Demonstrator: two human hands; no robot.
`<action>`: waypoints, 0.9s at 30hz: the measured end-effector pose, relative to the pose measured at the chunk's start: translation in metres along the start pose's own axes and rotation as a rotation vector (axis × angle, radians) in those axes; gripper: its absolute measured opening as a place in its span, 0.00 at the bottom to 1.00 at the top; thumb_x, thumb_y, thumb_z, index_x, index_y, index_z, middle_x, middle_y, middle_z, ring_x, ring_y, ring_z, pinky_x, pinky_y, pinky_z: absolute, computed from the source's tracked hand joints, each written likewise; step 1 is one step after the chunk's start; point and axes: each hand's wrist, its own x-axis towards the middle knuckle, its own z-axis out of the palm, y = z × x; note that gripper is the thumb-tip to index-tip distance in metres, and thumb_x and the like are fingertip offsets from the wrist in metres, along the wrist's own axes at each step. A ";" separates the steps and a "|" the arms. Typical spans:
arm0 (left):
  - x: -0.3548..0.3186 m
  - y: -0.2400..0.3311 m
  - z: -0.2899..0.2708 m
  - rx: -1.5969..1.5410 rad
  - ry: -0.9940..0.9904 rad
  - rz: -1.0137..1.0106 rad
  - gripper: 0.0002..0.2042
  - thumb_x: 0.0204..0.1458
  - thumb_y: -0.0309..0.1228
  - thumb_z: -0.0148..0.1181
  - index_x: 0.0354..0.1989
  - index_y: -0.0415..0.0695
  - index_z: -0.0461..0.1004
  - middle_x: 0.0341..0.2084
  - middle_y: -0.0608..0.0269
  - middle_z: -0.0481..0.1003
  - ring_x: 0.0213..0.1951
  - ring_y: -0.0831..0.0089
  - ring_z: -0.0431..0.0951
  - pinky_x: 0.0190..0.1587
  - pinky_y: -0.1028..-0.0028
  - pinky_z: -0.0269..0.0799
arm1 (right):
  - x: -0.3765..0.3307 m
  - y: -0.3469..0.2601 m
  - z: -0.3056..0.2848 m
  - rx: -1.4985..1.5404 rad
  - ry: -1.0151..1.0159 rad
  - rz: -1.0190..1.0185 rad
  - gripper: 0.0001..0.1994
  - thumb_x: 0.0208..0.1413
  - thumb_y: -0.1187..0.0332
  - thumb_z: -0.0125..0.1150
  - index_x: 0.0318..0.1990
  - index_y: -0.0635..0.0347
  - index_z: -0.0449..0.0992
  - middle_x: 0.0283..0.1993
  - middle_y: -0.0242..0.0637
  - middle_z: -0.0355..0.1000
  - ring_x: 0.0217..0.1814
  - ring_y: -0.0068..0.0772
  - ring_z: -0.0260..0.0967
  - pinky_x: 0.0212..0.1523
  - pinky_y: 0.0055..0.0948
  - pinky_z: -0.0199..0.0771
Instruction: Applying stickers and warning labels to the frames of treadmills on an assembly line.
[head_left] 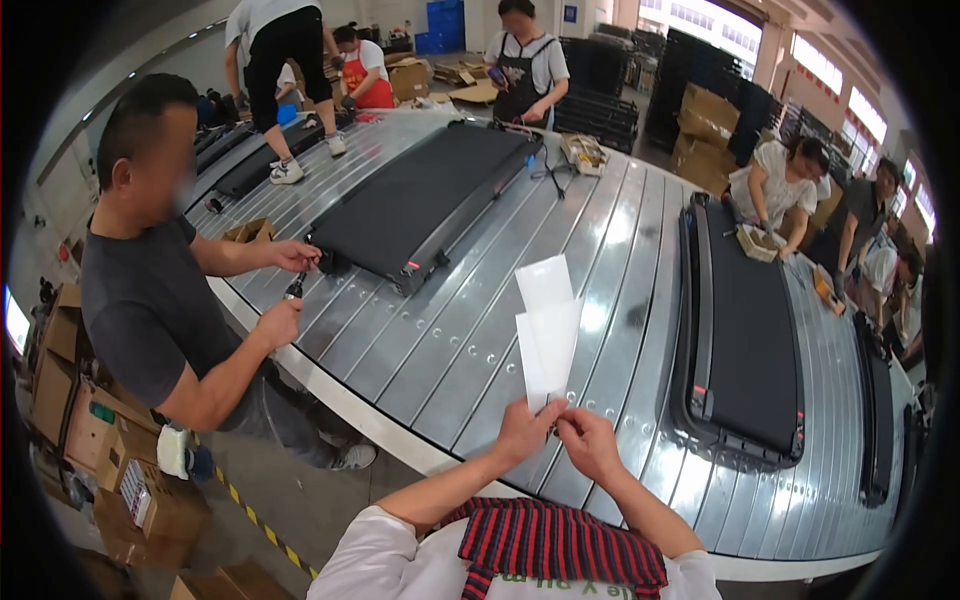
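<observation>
Close to the near edge of the metal table, my left hand (530,432) is closed on several overlapping white paper sheets (549,345), gripping them by their lower end. The sheets fan out upward and away from me over the metal slats. My right hand (588,440) meets the left at the bottom of the sheets, thumb and fingers pinched together. A small dark bit shows between the two hands, too small to name, and the fingers partly hide it.
The slatted metal table (470,400) carries a long black panel (400,205) ahead and another black panel (745,330) to the right. At left a co-worker (150,270) holds a dark tool (294,287) by a panel corner. Other people work around the table; one stands on it. Cardboard boxes (150,490) sit lower left.
</observation>
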 end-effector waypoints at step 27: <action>0.031 -0.016 -0.028 0.183 -0.202 0.244 0.16 0.47 0.39 0.52 0.36 0.38 0.69 0.24 0.54 0.73 0.28 0.65 0.73 0.32 0.72 0.67 | 0.014 -0.008 0.015 -0.230 0.015 0.069 0.05 0.48 0.74 0.48 0.27 0.67 0.69 0.21 0.35 0.69 0.21 0.19 0.64 0.24 0.19 0.65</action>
